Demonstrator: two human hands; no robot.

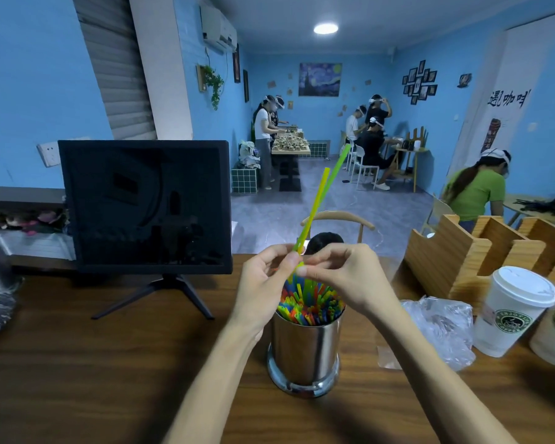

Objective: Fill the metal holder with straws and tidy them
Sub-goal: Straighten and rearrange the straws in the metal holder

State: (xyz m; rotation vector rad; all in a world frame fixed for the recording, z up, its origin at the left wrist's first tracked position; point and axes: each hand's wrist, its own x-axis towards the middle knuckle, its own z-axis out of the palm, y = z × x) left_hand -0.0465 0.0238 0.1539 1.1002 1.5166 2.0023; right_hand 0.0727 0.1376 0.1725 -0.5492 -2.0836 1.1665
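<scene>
A shiny metal holder (304, 350) stands upright on the wooden table (109, 363), packed with several coloured straws (311, 304) whose tips show at its mouth. Right above it, my left hand (263, 277) and my right hand (340, 274) meet. Between their fingertips they pinch two long straws, a yellow straw (318, 200) and a green straw (337, 168), which cross and point up and away. The lower ends of these two straws are hidden behind my fingers.
A dark monitor on a tripod stand (145, 206) stands left of the holder. At the right are crumpled clear plastic (439, 328), lidded paper cups (513, 312) and a wooden organiser (474, 251). A chair back (340, 219) is beyond the table; several people work farther back.
</scene>
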